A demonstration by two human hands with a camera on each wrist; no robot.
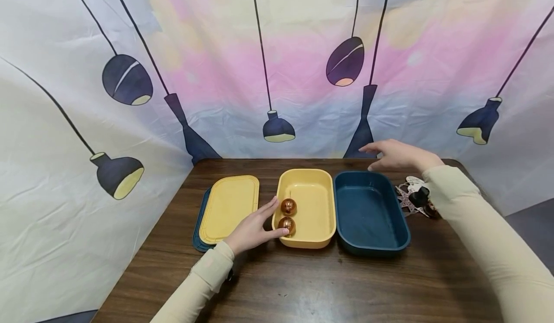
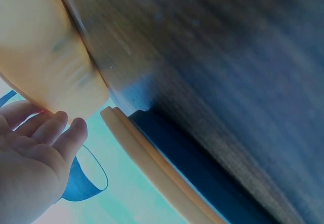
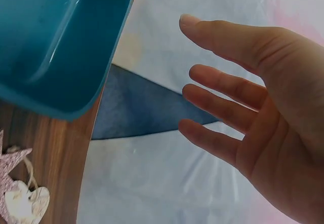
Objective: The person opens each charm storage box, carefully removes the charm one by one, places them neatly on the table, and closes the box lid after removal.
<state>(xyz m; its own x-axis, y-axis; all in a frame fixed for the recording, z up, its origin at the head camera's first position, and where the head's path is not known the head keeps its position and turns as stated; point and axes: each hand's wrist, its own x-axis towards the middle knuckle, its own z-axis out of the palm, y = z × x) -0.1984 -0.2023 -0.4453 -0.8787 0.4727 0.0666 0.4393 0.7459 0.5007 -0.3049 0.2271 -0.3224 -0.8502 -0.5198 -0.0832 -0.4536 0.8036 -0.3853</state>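
Observation:
Two shiny copper-coloured balls [image 1: 288, 206] lie along the left side of a yellow container [image 1: 315, 207]. My left hand [image 1: 255, 229] is at that container's left wall, thumb and fingers spread apart at the rim, the thumb near the front ball. In the left wrist view the fingertips of the left hand [image 2: 43, 153] meet the yellow wall [image 2: 55, 57]. My right hand [image 1: 396, 155] hovers above the back right corner of a dark blue container [image 1: 368, 210] with nothing in it. In the right wrist view the right hand [image 3: 263, 102] has its fingers spread and holds nothing.
A yellow lid [image 1: 231, 207] lies over a dark blue lid [image 1: 201, 239] on the left. Glittery pinkish star and whitish heart ornaments [image 1: 413, 186] lie right of the blue container, partly under the right forearm. A printed curtain [image 1: 233, 73] hangs behind the brown table [image 1: 311, 284].

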